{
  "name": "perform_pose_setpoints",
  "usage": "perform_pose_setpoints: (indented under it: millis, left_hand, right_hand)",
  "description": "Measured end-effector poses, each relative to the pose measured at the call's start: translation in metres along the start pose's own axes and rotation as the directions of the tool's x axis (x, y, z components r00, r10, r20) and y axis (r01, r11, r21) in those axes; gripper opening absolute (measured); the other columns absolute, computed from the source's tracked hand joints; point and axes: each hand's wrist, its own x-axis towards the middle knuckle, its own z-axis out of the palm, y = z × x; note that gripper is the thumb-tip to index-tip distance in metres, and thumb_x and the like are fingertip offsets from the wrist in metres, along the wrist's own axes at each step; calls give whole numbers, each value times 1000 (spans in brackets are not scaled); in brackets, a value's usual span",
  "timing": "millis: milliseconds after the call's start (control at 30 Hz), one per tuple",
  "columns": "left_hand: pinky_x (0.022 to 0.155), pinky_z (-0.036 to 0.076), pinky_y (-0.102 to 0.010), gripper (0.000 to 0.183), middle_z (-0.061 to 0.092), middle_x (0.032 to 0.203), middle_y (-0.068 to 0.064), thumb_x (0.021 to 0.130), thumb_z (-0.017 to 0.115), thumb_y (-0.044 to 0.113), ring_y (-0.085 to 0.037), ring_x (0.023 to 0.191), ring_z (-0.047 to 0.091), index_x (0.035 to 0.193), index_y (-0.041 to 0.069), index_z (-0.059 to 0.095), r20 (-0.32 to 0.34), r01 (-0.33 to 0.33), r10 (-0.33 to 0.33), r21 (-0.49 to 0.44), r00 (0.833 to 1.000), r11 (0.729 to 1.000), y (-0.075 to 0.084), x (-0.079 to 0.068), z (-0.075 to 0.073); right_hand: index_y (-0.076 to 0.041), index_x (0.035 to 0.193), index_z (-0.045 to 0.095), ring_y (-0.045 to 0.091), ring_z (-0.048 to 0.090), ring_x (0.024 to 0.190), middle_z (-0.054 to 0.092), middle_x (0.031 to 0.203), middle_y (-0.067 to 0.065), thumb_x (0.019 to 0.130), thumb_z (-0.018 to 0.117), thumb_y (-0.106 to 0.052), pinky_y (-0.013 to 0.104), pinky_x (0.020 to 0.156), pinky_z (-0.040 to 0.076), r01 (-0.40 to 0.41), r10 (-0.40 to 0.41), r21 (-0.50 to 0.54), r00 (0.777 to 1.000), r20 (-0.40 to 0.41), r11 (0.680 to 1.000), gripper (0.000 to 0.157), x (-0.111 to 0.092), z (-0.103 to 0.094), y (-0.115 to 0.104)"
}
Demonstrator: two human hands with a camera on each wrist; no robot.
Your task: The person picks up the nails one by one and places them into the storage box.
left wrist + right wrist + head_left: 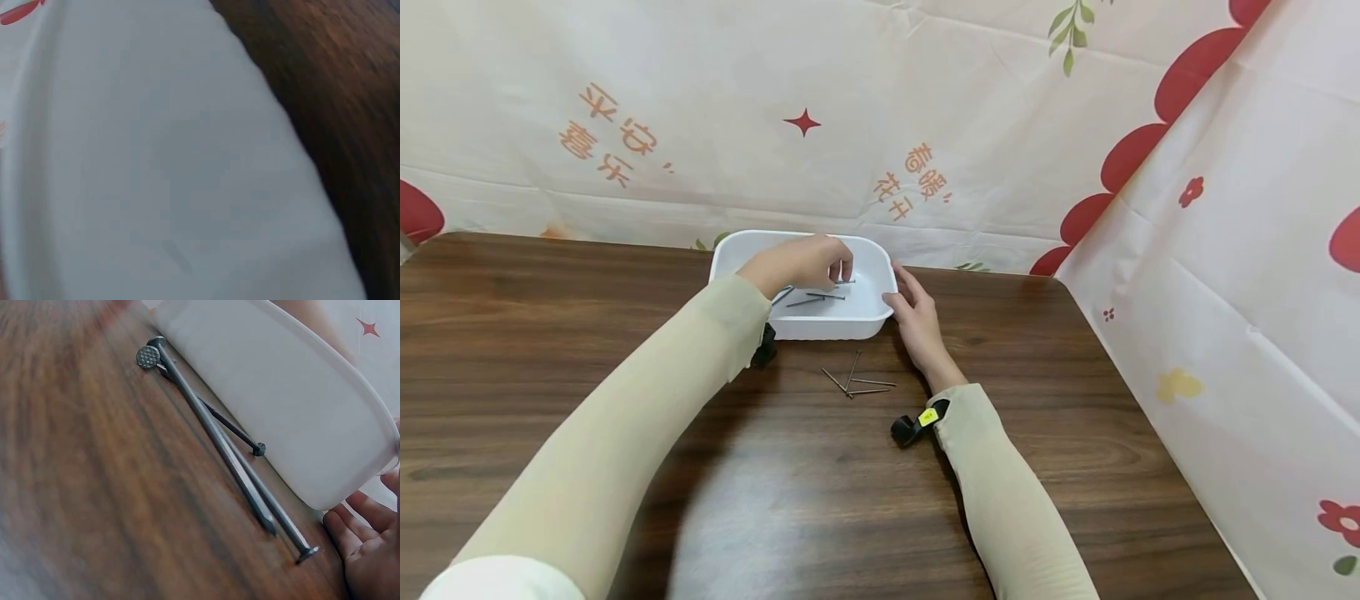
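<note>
A white plastic tray [827, 330] stands toward the back of the table with several metal nails [806, 301] lying in it. My left hand [797, 262] reaches into it, fingers bent down over the nails; whether they pinch one is hidden. With the thumb at the rim and the fingers around the outside, my right hand [919, 325] holds the tray's right end. In the right wrist view, its fingers [359, 525] show at the tray's corner. The left wrist view has only the blurred tray wall [175, 144], not the hand.
Several loose nails [850, 389] lie crossed on the brown wooden table [820, 500] just in front of the tray, near my right wrist. A patterned white cloth [730, 125] hangs behind the table, and more of it runs along the right edge.
</note>
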Motion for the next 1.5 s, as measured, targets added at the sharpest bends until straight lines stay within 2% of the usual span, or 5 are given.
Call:
perform_pose_setpoints:
  millis: [200,667,1067,1267,1500]
  left_hand:
    - [79,48,-34,23,68,92,-12,85,59,-6,-22,85,58,101,3,71,-1,33,-33,-1,999,999,-5,-1,7]
    - [85,49,-36,18,68,94,-12,86,61,-5,-23,89,59,98,4,71,0,24,-24,27,1000,999,-8,6,14]
    - [86,49,-37,22,70,101,-14,86,58,-5,-25,93,60,101,4,71,21,71,-71,15,997,997,-5,2,11]
    - [83,50,-37,23,69,97,-12,86,59,-3,-24,90,60,103,4,72,-4,19,-18,39,1000,999,-3,0,2]
    - [80,52,-38,22,70,95,-8,85,62,1,-24,89,63,103,8,72,-68,-97,105,116,992,989,29,-18,-21]
  right_hand:
    - [-20,156,40,29,60,123,58,141,20,100,50,-12,23,92,52,2,-2,-9,1000,-3,1000,57,0,2,0]
    - [-20,155,41,28,60,122,59,141,18,99,51,-12,28,95,52,-7,7,-12,1000,-16,1000,58,0,1,1]
    - [-19,155,41,28,60,122,59,140,19,99,51,-13,28,95,52,-4,4,-7,1000,-10,1000,58,0,2,0]
    - [-20,155,41,30,60,122,59,139,20,99,51,-12,27,93,52,-9,9,3,1000,-4,1000,58,0,2,0]
    - [-19,155,41,27,60,120,60,137,20,99,51,-13,27,92,52,0,0,5,1000,-5,1000,57,1,0,0]
